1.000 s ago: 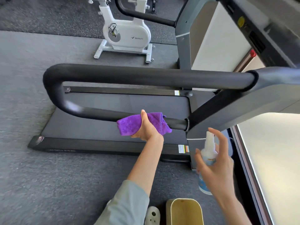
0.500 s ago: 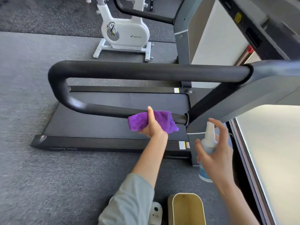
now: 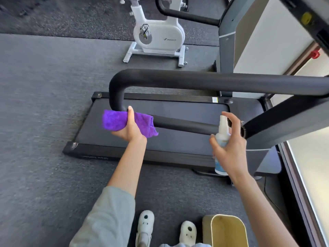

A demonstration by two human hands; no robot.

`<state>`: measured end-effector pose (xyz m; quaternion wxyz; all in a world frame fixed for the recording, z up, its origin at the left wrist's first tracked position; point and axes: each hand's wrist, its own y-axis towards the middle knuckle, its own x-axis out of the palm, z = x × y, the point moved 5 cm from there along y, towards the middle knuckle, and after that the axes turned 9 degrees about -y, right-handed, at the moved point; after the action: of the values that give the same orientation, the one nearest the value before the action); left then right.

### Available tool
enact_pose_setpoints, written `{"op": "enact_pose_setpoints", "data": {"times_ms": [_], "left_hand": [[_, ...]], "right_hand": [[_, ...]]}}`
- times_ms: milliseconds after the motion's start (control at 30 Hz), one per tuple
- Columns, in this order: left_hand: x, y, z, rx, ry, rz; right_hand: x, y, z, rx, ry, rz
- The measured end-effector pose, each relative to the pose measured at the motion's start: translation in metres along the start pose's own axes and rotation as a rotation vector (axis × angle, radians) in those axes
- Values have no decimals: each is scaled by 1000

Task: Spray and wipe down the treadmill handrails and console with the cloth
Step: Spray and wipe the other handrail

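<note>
A black U-shaped treadmill handrail (image 3: 195, 81) runs across the middle of the head view. My left hand (image 3: 130, 130) grips a purple cloth (image 3: 115, 120) wrapped round the rail's lower bar, just below the left bend. My right hand (image 3: 231, 148) holds a small white spray bottle (image 3: 222, 132) upright beside the right end of that lower bar, forefinger raised over the nozzle. The console (image 3: 302, 16) shows only as a dark edge at the top right.
The treadmill deck (image 3: 169, 136) lies on grey carpet below the rail. A white exercise bike (image 3: 156, 34) stands beyond it. A yellow bin (image 3: 229, 230) sits by my white shoes (image 3: 146, 223) at the bottom. A bright window ledge (image 3: 313, 166) runs along the right.
My left hand has slid the purple cloth leftward along the lower bar, from near the post to the bend. The right hand keeps holding the spray bottle.
</note>
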<state>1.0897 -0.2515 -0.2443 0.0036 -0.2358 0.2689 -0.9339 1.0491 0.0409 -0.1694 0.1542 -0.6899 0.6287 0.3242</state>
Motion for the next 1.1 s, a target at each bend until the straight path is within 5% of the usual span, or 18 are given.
{"op": "enact_pose_setpoints", "data": {"times_ms": [267,467,800,1100], "left_hand": [[27,33,76,427,402,-626],[80,1,128,661,622,-910],[148,-84,146,1247,1342,-1153],[172,-150,103,1545,1481,-1234]], "right_hand": [[10,-1,-11,14,-15,62],[15,-1,-17,9,2,70],[3,5,-27,-32,33,118],[-19,6,-16,-36,56,144]]}}
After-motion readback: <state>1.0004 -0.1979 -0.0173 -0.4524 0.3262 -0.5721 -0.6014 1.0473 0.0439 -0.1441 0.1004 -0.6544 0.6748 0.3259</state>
